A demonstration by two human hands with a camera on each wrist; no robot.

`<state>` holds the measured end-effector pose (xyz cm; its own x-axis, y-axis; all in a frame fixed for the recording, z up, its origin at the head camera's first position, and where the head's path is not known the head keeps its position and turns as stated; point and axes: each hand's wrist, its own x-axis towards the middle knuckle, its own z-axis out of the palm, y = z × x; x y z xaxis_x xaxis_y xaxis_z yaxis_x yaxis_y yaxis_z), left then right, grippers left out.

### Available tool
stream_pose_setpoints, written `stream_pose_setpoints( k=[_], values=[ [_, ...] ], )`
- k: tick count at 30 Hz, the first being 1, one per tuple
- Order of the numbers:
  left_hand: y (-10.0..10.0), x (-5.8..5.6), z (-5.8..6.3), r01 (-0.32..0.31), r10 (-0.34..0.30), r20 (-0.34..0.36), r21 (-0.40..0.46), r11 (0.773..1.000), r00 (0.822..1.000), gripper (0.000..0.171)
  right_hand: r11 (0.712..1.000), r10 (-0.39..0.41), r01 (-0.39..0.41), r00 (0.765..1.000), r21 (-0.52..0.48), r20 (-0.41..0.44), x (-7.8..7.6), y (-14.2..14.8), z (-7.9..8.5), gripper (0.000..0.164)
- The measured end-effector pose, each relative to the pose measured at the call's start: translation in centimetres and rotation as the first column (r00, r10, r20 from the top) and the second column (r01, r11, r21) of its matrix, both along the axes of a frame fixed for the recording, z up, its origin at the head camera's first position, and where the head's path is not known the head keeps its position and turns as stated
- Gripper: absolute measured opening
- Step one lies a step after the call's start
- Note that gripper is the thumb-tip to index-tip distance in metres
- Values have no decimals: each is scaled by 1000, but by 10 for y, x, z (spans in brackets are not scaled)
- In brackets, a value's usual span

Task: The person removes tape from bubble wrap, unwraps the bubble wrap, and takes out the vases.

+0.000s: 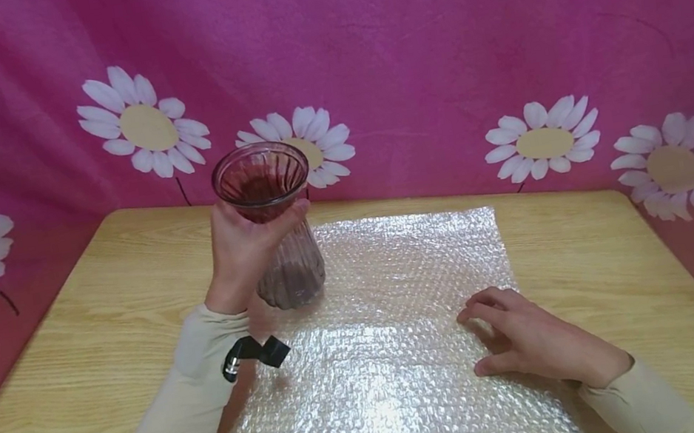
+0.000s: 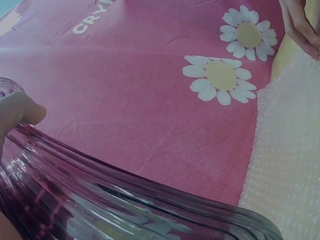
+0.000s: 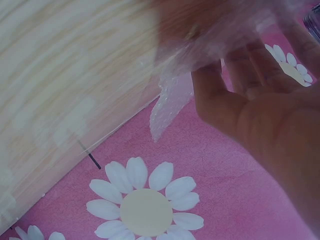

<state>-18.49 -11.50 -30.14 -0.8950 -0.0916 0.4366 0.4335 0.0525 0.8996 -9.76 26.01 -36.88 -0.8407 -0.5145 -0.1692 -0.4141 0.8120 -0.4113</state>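
Observation:
A ribbed, purple-tinted glass vase (image 1: 291,273) stands tilted slightly in the head view, held up near the left rear of the bubble wrap (image 1: 369,363). My left hand (image 1: 246,243) grips it round the neck, just under the flared rim. In the left wrist view the vase (image 2: 125,200) crosses the lower part, with the thumb (image 2: 22,110) over its neck. My right hand (image 1: 527,339) is over the right side of the bubble wrap, fingers loosely bent and thumb apart, holding nothing that shows. The right wrist view has this hand (image 3: 265,105) beside the wrap's edge.
The bubble wrap lies spread over a light wooden table (image 1: 105,312) and runs past the near edge of view. Behind the table hangs a pink cloth (image 1: 390,53) with white daisies. A black strap mount (image 1: 253,354) sits on the left wrist.

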Motion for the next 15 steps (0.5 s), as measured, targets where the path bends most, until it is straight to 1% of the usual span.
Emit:
stream_pose_setpoints(
  k=[3, 10, 15],
  values=[
    [-1, -1, 0, -1, 1, -2, 3, 1000, 1000, 68, 1000, 9, -9, 1000, -5, -1, 0, 0, 1, 58],
    [-2, -3, -1, -15, 15, -16, 13, 1000, 1000, 64, 1000, -9, 9, 1000, 5, 23, -1, -1, 1, 58],
    [-3, -4, -1, -29, 29, -20, 8, 1000, 999, 64, 1000, 14, -14, 1000, 5, -7, -1, 0, 0, 58]
  ],
)
